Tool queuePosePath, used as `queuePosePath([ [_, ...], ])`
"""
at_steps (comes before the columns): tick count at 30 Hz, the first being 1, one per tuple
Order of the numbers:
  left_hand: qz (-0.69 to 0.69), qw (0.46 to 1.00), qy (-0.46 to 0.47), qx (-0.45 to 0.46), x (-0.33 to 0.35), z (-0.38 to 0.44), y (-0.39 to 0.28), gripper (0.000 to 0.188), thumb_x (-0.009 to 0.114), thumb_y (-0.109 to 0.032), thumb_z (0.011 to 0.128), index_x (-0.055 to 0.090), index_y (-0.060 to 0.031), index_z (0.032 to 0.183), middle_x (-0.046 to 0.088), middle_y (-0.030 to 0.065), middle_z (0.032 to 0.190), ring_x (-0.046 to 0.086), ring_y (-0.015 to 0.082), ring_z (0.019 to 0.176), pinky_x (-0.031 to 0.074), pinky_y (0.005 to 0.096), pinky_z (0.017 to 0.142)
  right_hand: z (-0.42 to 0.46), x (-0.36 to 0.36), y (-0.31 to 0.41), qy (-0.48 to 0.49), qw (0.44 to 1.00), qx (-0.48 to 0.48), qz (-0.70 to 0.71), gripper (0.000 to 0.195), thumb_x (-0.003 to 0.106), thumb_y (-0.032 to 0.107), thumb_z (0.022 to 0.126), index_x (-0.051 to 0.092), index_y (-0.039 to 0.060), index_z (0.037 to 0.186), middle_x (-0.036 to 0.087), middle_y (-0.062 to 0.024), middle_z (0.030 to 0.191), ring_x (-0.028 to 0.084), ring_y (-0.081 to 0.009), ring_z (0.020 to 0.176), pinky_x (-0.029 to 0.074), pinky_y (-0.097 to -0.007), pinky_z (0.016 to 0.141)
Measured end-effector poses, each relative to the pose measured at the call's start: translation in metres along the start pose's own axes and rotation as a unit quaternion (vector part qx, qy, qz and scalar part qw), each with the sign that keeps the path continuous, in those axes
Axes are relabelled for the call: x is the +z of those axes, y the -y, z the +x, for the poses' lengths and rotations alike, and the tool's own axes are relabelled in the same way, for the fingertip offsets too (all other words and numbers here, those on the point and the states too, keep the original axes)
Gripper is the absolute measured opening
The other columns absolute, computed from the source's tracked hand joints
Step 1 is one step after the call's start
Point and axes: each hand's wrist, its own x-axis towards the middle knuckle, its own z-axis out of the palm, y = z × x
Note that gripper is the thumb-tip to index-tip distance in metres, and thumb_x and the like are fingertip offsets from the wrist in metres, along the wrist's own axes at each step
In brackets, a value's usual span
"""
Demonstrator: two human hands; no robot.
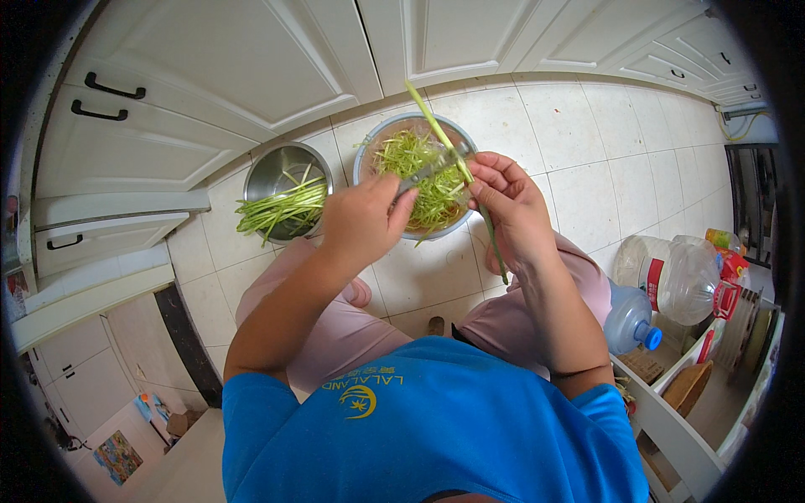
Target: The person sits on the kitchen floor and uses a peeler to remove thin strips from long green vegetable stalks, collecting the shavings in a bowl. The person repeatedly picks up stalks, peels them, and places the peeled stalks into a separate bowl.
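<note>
My left hand [361, 217] grips the grey handle of a vegetable peeler [431, 170], its blade end against a long green stalk, which looks like an asparagus spear [431, 119]. Between thumb and fingers, my right hand [512, 198] holds this spear aslant, its pale thick end up and away, its darker tip down by my wrist. Beneath both hands is a round plastic basin [466, 133] with a grey-blue rim, heaped with thin green peelings [409, 154]. Left of it stands a stainless steel bowl [261, 173], where a bundle of pale green spears [283, 207] leans over the rim.
White cabinet doors [239, 69] rise just beyond the basin, above a tiled floor [597, 126]. On my right lie large plastic bottles [679, 283], a blue water jug [629, 317] and an open white drawer [682, 434] or shelf unit. My knees flank the work area.
</note>
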Motion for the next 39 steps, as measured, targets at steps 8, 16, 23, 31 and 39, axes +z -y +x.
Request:
queuePosePath([
  [8,-0.073,0.996,0.02,0.044,-0.009,0.002,0.005,0.02,0.068,-0.024,0.081,0.058,-0.0067,0.076,0.057,0.0085,0.06,0.057,0.0287,0.05,0.043,0.0379,0.046,-0.001,-0.003,0.002,0.01,0.998,0.036,0.057,0.038,0.056,-0.005,0.087,0.048,-0.0002,0.123,0.06,-0.008,0.11,0.061,-0.0135,0.093,0.053,-0.0227,0.076],
  [16,-0.056,0.99,-0.125,-0.035,-0.014,0.027,0.028,0.017,0.067,-0.021,0.084,0.061,-0.0059,0.082,0.058,0.01,0.061,0.056,0.0268,0.05,0.043,0.0359,0.047,-0.01,0.001,0.01,0.035,0.998,0.055,0.013,0.038,0.052,0.002,0.092,0.047,-0.002,0.129,0.061,-0.0131,0.117,0.06,-0.0115,0.092,0.051,-0.0212,0.068],
  [23,-0.014,0.984,-0.175,-0.013,-0.015,0.034,0.034,0.017,0.067,-0.022,0.084,0.06,-0.0067,0.08,0.056,0.0083,0.059,0.055,0.0251,0.049,0.043,0.0353,0.046,-0.012,0.002,0.01,0.062,0.996,0.058,0.016,0.035,0.049,0.002,0.093,0.049,-0.0038,0.128,0.062,-0.0147,0.117,0.06,-0.0116,0.09,0.05,-0.0204,0.065],
  [31,0.008,0.992,-0.124,-0.003,-0.011,0.027,0.026,0.017,0.067,-0.022,0.082,0.058,-0.0077,0.078,0.057,0.0072,0.06,0.056,0.0248,0.049,0.042,0.0353,0.045,-0.011,0.0,0.01,0.086,0.993,0.067,0.035,0.035,0.049,0.002,0.094,0.048,-0.0038,0.128,0.062,-0.0146,0.116,0.061,-0.0116,0.09,0.049,-0.0207,0.063],
  [39,-0.034,0.999,-0.019,0.035,-0.004,0.009,0.008,0.016,0.068,-0.022,0.081,0.059,-0.0094,0.077,0.057,0.0058,0.06,0.057,0.025,0.05,0.042,0.0365,0.044,-0.006,-0.001,0.009,0.058,0.996,0.061,0.035,0.039,0.051,0.001,0.092,0.046,-0.0038,0.13,0.062,-0.0127,0.115,0.059,-0.0117,0.089,0.049,-0.0217,0.065],
])
